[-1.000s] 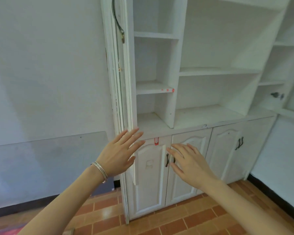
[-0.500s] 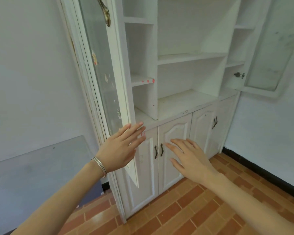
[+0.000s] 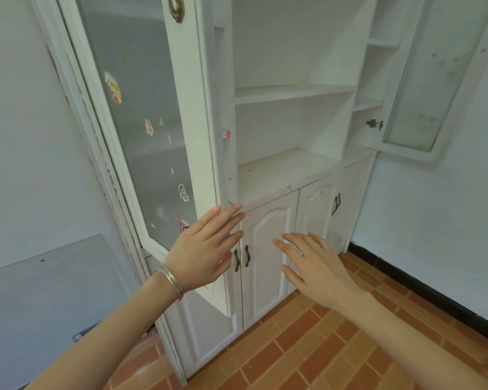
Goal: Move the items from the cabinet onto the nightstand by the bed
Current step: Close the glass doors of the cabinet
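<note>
At the cabinet [image 3: 288,170] front: both hands are held up, apart from each other, and nothing is gripped.
Left hand [image 3: 203,249]: fingers are kept straight and spread at the frame edge of the open glass door [image 3: 141,108]; whether contact is made cannot be told.
Right hand [image 3: 319,268]: fingers are straight and relaxed, held before the closed lower doors [image 3: 262,282], apparently not touching.
Items: none are seen on the open shelves [image 3: 290,92]; they are judged to be behind the lower doors, if anywhere.
Handling: weight, stiffness and fragility cannot be judged while the items are hidden.
Hold: the dark handles [image 3: 247,256] are judged the first thing to be taken, with hooked fingers.
Nightstand: not in view.
</note>
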### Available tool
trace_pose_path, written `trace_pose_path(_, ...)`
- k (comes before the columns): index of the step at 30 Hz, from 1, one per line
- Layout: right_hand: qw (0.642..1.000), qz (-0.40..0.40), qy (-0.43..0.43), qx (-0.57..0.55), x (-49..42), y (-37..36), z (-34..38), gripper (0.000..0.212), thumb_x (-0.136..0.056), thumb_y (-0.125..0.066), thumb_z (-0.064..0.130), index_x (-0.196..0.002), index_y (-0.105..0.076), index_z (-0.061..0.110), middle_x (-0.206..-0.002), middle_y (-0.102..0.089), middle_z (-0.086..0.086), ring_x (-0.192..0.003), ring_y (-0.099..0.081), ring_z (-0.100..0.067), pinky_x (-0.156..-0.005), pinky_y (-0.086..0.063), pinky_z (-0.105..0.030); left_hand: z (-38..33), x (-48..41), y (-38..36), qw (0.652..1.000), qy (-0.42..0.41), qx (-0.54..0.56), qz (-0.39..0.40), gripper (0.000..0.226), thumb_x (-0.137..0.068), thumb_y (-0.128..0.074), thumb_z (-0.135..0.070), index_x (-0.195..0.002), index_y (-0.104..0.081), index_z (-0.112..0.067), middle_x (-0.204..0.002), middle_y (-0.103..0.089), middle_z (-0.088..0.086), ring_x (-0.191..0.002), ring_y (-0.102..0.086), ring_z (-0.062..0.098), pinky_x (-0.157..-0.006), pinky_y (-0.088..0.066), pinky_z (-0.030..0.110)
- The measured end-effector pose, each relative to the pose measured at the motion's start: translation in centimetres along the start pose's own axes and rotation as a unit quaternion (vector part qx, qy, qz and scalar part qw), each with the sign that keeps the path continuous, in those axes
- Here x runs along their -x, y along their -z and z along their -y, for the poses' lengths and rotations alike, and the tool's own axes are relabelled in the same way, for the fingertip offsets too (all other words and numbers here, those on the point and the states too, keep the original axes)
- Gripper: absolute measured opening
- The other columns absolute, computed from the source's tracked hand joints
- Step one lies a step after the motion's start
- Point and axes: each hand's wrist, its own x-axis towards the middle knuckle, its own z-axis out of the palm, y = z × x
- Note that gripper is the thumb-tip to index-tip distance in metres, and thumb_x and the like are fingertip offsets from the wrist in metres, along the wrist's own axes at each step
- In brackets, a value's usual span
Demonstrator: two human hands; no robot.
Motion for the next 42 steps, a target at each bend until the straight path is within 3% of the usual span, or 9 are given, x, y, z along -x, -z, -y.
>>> trace_pose_path(4, 1.0, -0.011, 0.008, 0.002, -1.8, -1.0, -3.8, 0.047, -0.09, -0.036, 0.038, -0.127, -0.055, 0.017, -0.122, -0.059, -0.004, -0.111, -0.055, -0.02, -0.098, -0.04, -0.041, -0.1, -3.6, -2.7, 1.0, -0.005, -0.016, -0.011, 0.024, -0.081, -0.053, -0.024, -0.095, -0.069, -0.011, -0.131, -0.056, 0.012, -0.14, -0.023, 0.027, -0.117, -0.007, 0.041)
trace_pose_path(16, 0.998, -0.02, 0.055, -0.005, -8.2, -4.6, -16.8, 0.046, -0.09, -0.036, 0.037, -0.125, -0.056, 0.016, -0.121, -0.059, -0.004, -0.11, -0.055, -0.019, -0.097, -0.043, -0.042, 1.7, -14.2, -13.0, 0.997, 0.037, -0.068, -0.021, 0.016, -0.08, -0.052, -0.014, -0.07, -0.063, -0.01, -0.105, -0.065, 0.011, -0.132, -0.035, 0.03, -0.117, -0.012, 0.041)
trace_pose_path(25, 0.997, -0.009, 0.067, -0.03, -13.0, -8.1, -22.4, 0.046, -0.09, -0.035, 0.038, -0.127, -0.054, 0.017, -0.124, -0.058, -0.004, -0.113, -0.054, -0.019, -0.1, -0.041, -0.042, 7.2, -19.8, -19.2, 0.995, 0.001, -0.102, 0.022, 0.022, -0.082, -0.049, -0.016, -0.067, -0.061, -0.008, -0.085, -0.064, 0.01, -0.108, -0.05, 0.03, -0.117, -0.011, 0.042)
trace_pose_path(31, 0.997, -0.01, 0.069, -0.03, -18.0, -11.4, -25.0, 0.046, -0.091, -0.036, 0.039, -0.129, -0.052, 0.019, -0.124, -0.058, -0.003, -0.115, -0.052, -0.018, -0.1, -0.041, -0.04, 11.5, -21.9, -23.5, 0.993, -0.054, -0.102, 0.002, 0.024, -0.086, -0.049, -0.017, -0.064, -0.056, -0.011, -0.069, -0.056, 0.005, -0.082, -0.056, 0.028, -0.114, -0.022, 0.038)
trace_pose_path(42, 0.994, -0.014, 0.104, -0.029, -27.2, -16.6, -27.4, 0.046, -0.09, -0.036, 0.039, -0.126, -0.055, 0.017, -0.122, -0.06, -0.005, -0.113, -0.055, -0.02, -0.098, -0.043, -0.042, 14.4, -22.7, -28.4, 0.994, -0.042, -0.095, -0.022, 0.023, -0.085, -0.049, -0.027, -0.072, -0.059, -0.011, -0.075, -0.058, 0.004, -0.088, -0.058, 0.026, -0.116, -0.013, 0.036)
